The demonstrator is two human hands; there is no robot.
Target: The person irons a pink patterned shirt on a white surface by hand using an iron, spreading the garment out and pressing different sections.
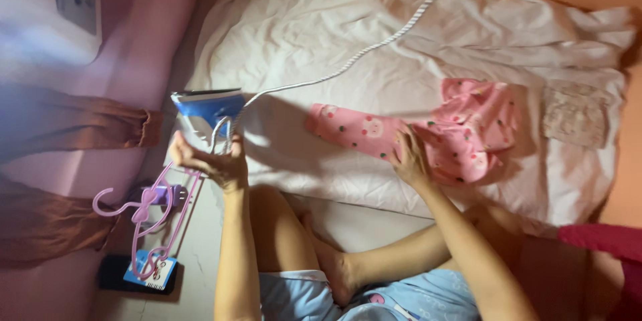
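White sheet (321, 33) covers the floor; my left hand (212, 160) grips the iron (204, 115), my right hand (409, 157) open, seemingly flattening the pink garment (461, 127); smooth wrinkles first.

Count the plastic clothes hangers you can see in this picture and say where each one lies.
1: a purple clothes hanger lies on the floor, below the left hand gripping the iron. Others may be hidden.

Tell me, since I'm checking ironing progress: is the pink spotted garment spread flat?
Partly: the pink spotted garment has one sleeve laid straight, the rest bunched on the white sheet.
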